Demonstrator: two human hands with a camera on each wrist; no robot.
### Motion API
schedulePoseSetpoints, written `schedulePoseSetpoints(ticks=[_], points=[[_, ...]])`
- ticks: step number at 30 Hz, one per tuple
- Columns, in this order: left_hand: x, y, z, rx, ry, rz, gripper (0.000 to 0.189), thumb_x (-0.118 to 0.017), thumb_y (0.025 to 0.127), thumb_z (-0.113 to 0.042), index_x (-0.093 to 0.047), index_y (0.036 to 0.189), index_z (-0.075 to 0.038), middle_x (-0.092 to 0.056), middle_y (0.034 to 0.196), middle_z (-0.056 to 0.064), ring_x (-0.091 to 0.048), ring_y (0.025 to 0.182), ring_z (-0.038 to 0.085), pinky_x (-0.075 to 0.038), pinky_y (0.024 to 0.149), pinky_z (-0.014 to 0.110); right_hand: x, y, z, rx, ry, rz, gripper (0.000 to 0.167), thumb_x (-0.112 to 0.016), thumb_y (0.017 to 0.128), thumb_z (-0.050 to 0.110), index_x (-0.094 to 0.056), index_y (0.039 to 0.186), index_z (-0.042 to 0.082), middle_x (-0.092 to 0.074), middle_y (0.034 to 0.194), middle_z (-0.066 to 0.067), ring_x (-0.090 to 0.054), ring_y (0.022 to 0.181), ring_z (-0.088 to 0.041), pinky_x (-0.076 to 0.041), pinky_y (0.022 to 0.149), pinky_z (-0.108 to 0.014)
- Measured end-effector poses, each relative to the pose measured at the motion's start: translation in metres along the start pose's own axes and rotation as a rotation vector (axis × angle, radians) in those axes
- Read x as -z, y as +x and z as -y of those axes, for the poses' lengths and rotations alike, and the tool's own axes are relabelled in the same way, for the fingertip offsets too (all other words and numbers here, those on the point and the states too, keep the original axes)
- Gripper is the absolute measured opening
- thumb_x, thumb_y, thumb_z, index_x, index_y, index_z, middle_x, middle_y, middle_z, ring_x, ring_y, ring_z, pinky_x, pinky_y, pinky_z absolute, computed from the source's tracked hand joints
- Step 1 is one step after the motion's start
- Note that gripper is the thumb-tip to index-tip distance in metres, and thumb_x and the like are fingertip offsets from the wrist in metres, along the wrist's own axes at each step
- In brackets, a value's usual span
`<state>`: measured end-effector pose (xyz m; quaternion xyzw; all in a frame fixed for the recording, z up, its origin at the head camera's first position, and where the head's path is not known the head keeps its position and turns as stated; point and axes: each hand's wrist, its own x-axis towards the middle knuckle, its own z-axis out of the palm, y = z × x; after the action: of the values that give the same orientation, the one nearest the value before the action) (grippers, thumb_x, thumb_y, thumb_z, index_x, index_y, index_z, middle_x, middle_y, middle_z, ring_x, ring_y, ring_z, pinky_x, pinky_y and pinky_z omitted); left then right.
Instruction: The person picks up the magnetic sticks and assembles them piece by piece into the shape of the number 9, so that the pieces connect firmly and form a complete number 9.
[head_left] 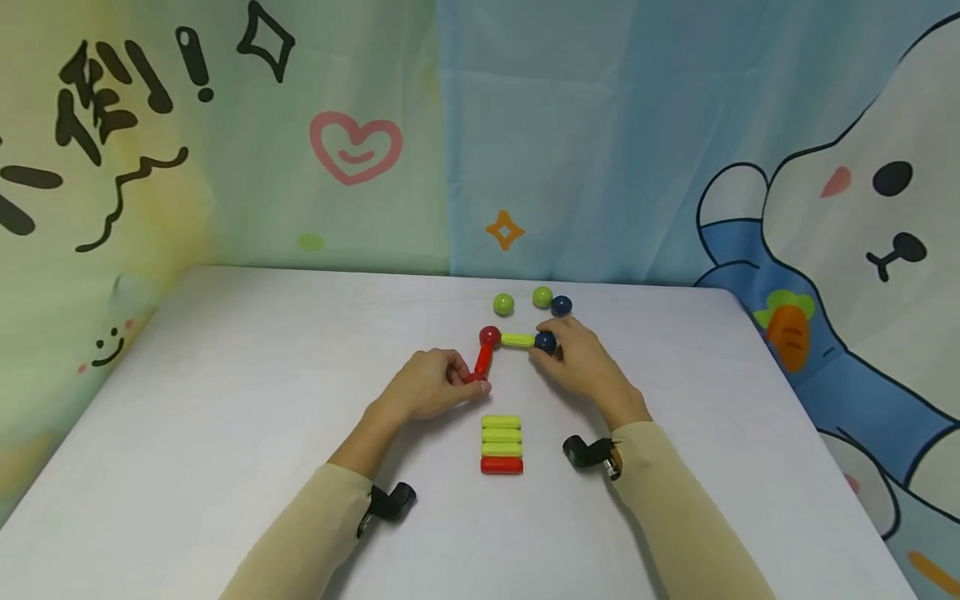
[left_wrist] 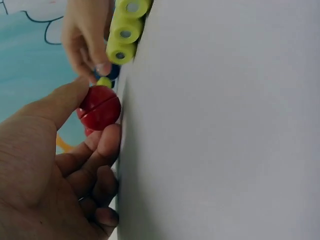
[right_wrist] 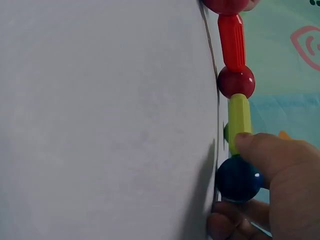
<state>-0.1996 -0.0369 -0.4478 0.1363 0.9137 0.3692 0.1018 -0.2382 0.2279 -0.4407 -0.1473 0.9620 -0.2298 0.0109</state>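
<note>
A jointed chain of balls and rods lies on the white table. My left hand pinches the red ball at its near end between thumb and fingers. From there a red rod runs to a second red ball at the corner. A yellow-green rod leads rightward from that corner to a dark blue ball. My right hand grips this blue ball, its thumb reaching onto the rod's end in the right wrist view. In the head view the left fingers partly cover the near red ball.
Behind the chain sit two green balls and another dark blue ball. Nearer me, three yellow-green rods lie side by side with a red rod. A printed curtain hangs behind the table.
</note>
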Motion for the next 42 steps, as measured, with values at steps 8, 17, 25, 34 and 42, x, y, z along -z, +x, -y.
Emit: schedulePoseSetpoints(ticks=[8,17,25,34,42], points=[[0.000,0.007,-0.001,-0.026,0.014,0.027,0.036,-0.079,0.088,-0.048,-0.066,0.090,-0.014,-0.062,0.071,-0.003,-0.055,0.066,0.013,-0.044,0.063,0.028,-0.003,0.000,-0.009,0.009,0.051,0.016,0.045,-0.067,0.101,0.027,-0.058,0.142,0.010,-0.063,0.129,-0.012,-0.059,0.102,-0.025,-0.051,0.090,-0.043],[-0.007,0.014,0.000,-0.065,-0.016,0.048,0.032,-0.078,0.090,-0.046,-0.067,0.091,-0.016,-0.062,0.071,-0.004,-0.056,0.068,0.012,-0.045,0.064,0.027,-0.007,-0.001,-0.016,0.023,0.071,-0.007,0.046,-0.066,0.101,0.029,-0.058,0.144,0.016,-0.065,0.120,-0.010,-0.056,0.095,-0.025,-0.047,0.085,-0.041],[-0.004,0.018,0.006,-0.089,-0.015,0.072,0.030,-0.075,0.090,-0.048,-0.068,0.090,-0.019,-0.063,0.074,-0.004,-0.057,0.071,0.014,-0.047,0.067,0.029,-0.011,0.003,-0.013,-0.009,0.087,-0.010,0.045,-0.064,0.103,0.031,-0.054,0.145,0.019,-0.062,0.099,-0.009,-0.055,0.087,-0.024,-0.045,0.078,-0.040],[-0.001,0.016,0.012,-0.080,-0.016,0.083,0.029,-0.075,0.090,-0.048,-0.068,0.091,-0.020,-0.063,0.078,-0.003,-0.057,0.075,0.014,-0.046,0.068,0.029,-0.014,0.006,-0.011,0.009,0.113,-0.037,0.046,-0.061,0.104,0.032,-0.054,0.146,0.015,-0.056,0.129,-0.009,-0.055,0.102,-0.026,-0.047,0.092,-0.044],[-0.003,0.019,0.007,-0.074,-0.019,0.076,0.029,-0.077,0.089,-0.047,-0.068,0.093,-0.020,-0.061,0.077,-0.003,-0.055,0.075,0.014,-0.044,0.069,0.029,-0.008,0.002,-0.020,-0.030,0.206,-0.082,0.049,-0.063,0.103,0.033,-0.052,0.148,0.018,-0.059,0.130,-0.010,-0.055,0.096,-0.026,-0.047,0.084,-0.042]])
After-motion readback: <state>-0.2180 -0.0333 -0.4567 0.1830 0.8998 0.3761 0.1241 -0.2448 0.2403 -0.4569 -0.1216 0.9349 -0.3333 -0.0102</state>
